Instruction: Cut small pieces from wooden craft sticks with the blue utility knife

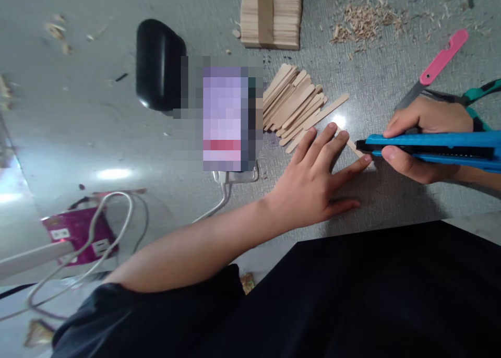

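My left hand [319, 175] lies with its fingers spread over a thin wooden craft stick [353, 145], fingertips pressing on it against the table. In my right hand [434, 119] is a blue box cutter [438, 139], gripped between thumb and fingers. Its black tip rests at the right end of that stick, close to a left fingertip. How much blade is out I cannot tell. A loose heap of craft sticks [295, 99] lies just beyond the left hand, with one stick [332, 107] angled out toward the right.
Beyond the heap sits a banded bundle of sticks [250, 13], with wood shavings [364, 21] to its right. A pink-handled folding knife [444, 58] and green-handled scissors [483, 91] lie near my right hand. Leftward are a blurred phone [222, 112], a black case [160, 66] and white cables [129, 204].
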Demonstrator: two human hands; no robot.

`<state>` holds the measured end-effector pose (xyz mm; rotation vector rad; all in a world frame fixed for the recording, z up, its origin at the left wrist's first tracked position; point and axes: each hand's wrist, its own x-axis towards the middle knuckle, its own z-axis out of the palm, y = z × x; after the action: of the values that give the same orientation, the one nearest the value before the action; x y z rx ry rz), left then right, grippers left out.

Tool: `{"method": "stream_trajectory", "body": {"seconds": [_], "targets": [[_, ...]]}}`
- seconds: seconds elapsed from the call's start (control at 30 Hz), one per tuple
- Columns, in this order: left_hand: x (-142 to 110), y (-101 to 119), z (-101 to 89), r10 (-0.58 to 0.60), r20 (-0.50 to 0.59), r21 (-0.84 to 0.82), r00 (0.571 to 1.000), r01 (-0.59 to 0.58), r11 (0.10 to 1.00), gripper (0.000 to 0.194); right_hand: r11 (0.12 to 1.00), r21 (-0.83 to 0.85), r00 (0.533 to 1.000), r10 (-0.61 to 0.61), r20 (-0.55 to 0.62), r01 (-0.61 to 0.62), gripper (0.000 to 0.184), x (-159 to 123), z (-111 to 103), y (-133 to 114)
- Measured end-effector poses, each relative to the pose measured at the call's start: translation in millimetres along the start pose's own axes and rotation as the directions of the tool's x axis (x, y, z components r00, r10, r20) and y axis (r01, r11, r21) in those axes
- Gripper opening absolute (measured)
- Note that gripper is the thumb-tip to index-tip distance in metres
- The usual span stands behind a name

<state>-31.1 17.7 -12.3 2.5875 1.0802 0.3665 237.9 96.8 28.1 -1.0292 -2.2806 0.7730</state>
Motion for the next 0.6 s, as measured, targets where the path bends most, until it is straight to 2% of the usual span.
{"method": "stream_trajectory", "body": {"seconds": [0.2, 0.33, 0.47, 0.6], "targets": [[-0.3, 0.7, -0.5, -0.008, 0.007, 0.000, 1.000, 0.008, 1.000, 0.088, 1.000, 0.006, 1.000, 0.013, 0.003, -0.013, 0.019, -1.6, 0.9, 1.3], [-0.4, 0.8, -1.0, -0.003, 0.004, -0.001, 1.000, 0.003, 1.000, 0.086, 0.991, -0.001, 0.991, -0.132, -0.015, 0.132, 0.012, 0.3, 1.8, 6.5], [-0.2, 0.5, -1.1, -0.016, 0.008, -0.025, 1.000, 0.017, 1.000, 0.087, 0.953, -0.003, 0.953, -0.302, -0.012, 0.302, 0.014, 0.1, 4.1, 10.5], [-0.4, 0.4, 0.1, -0.017, 0.008, -0.021, 1.000, 0.017, 1.000, 0.085, 0.943, -0.030, 0.943, -0.331, 0.016, 0.331, 0.018, -4.1, 5.5, 7.7]]}}
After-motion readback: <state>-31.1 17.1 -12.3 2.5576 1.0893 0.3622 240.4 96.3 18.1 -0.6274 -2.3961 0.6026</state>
